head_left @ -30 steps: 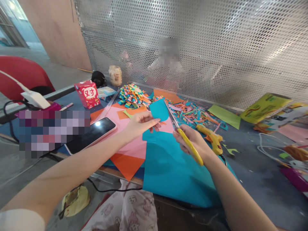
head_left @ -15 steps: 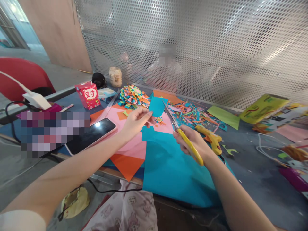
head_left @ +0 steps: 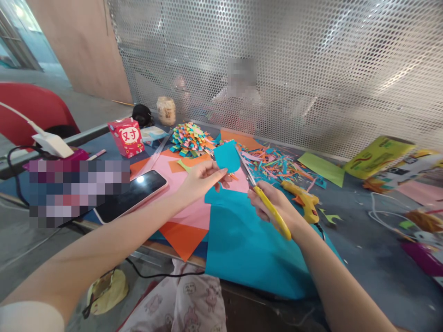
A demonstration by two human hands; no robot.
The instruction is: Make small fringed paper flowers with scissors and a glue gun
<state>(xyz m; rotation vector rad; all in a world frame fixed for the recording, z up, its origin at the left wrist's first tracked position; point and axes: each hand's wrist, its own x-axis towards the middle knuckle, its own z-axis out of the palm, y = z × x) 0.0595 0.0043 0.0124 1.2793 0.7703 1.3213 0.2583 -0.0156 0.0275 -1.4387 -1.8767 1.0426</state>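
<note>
Pinched between the thumb and fingers of my left hand (head_left: 210,174) is a small piece of blue paper (head_left: 227,157), rounded along its lower and right sides. My right hand (head_left: 268,203) is wrapped round the yellow handles of a pair of scissors (head_left: 273,212). The blades point up and away, close to the right edge of the blue piece; whether they touch it I cannot tell. Under my hands lie a large blue sheet (head_left: 256,249), a pink sheet (head_left: 187,203) and an orange sheet (head_left: 185,240).
Behind my hands are a pile of colourful paper tufts (head_left: 192,138) and loose paper strips (head_left: 273,161). A yellow glue gun (head_left: 306,200) lies right of my right hand. A phone (head_left: 133,196) and a red box (head_left: 126,137) are on the left. A perforated metal screen (head_left: 294,69) borders the table's back.
The blue piece has turned in my left hand, and its right edge now looks rounder. The scissors have shifted slightly and stay beside it.
</note>
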